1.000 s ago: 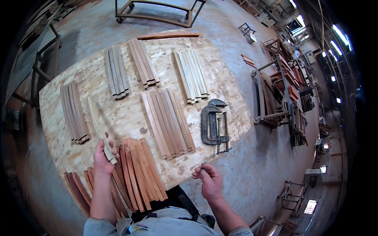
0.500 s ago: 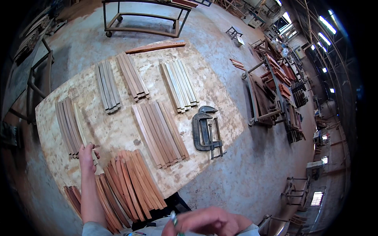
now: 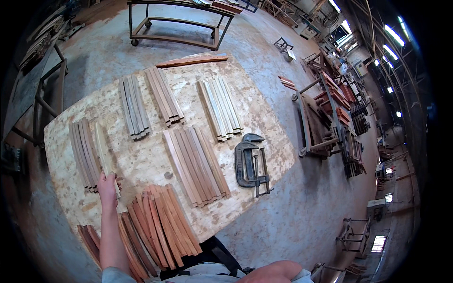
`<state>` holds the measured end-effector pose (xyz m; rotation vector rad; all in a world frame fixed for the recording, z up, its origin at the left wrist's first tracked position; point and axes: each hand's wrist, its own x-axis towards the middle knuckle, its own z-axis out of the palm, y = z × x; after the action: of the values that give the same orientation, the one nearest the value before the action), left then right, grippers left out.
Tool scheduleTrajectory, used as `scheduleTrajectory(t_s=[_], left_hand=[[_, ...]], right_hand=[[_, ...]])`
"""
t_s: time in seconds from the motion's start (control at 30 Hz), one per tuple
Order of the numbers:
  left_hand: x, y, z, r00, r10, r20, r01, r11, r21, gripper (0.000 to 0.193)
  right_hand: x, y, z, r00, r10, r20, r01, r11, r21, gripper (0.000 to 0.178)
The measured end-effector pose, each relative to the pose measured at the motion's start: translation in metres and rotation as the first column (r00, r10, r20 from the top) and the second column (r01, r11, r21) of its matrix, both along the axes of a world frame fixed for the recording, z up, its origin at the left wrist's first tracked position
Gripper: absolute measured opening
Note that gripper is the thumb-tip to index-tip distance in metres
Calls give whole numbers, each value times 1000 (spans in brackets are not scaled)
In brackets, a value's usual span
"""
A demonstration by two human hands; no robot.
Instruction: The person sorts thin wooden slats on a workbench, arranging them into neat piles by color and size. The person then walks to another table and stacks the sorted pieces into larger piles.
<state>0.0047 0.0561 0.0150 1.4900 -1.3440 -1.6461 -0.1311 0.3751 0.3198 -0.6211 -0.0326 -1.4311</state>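
Observation:
My left hand is closed around the lower end of a pale wooden slat, which points away from me over the table. Just left of that slat lies a bundle of grey-brown slats, close beside my fingers. Below and right of the hand is a fanned pile of reddish-brown slats, and my left forearm passes over its left part. Of my right arm, only a bare stretch shows at the lower edge; the hand itself is out of the picture.
The blotchy board table also carries brown slats, grey slats, light brown slats, pale slats, a long reddish strip and dark C-clamps. Beyond stand a wheeled metal cart and a loaded rack.
My right hand, blurred at the lower edge before, has dropped out of view. The left hand still grips the pale slat. The whole view has shifted slightly.

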Motion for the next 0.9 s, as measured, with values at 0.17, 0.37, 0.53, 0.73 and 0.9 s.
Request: scheduleTrajectory(t_s=[0.17, 0.37, 0.53, 0.73, 0.9], left_hand=[[14, -13, -36, 990, 1, 141, 17, 992, -128, 16], [-1, -18, -63, 916, 10, 402, 103, 961, -258, 32], [-25, -11, -31, 661, 89, 745, 334, 854, -399, 35], [-45, -8, -29, 349, 126, 929, 443, 851, -282, 34], [-60, -3, -24, 256, 130, 958, 456, 857, -238, 34]], right_hand=[[-22, 14, -23, 996, -42, 78, 26, 981, 190, 66], [-125, 27, -121, 438, -17, -899, 782, 500, 372, 47], [-237, 36, -214, -139, 232, -963, 941, 334, -55, 48], [-348, 3, -265, -573, 279, -770, 793, 427, -435, 44], [-397, -24, -299, -695, 293, -657, 700, 486, -524, 42]])
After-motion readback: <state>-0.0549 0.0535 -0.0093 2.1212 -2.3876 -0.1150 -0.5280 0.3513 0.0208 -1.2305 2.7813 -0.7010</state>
